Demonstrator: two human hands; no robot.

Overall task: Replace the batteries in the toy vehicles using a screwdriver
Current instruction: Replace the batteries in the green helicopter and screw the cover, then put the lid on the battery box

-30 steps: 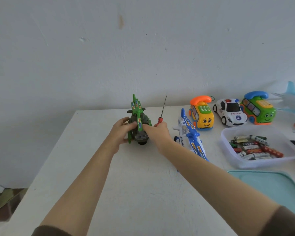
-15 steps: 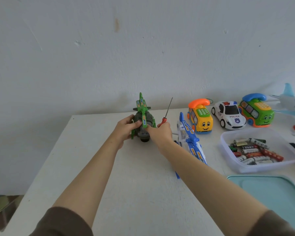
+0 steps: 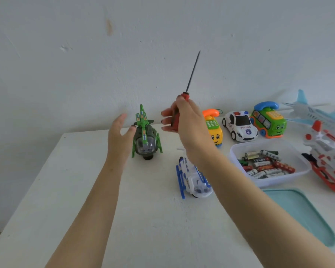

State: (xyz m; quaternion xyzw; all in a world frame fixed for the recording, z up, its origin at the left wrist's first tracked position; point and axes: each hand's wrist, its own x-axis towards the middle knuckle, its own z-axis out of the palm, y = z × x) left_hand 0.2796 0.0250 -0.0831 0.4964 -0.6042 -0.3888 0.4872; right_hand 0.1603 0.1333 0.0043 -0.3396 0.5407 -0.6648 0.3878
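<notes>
Green helicopter (image 3: 146, 138) upright, left hand (image 3: 120, 136) wide open just beside it.
Right hand (image 3: 188, 122) grips screwdriver (image 3: 185, 96) tip-up; a careless swing could topple the toy.

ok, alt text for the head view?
Right hand holds a red-handled screwdriver tip-up above a white table; the open left hand is beside a green helicopter standing on it. To the right: a blue helicopter, a tub of batteries, and toy cars.
</notes>
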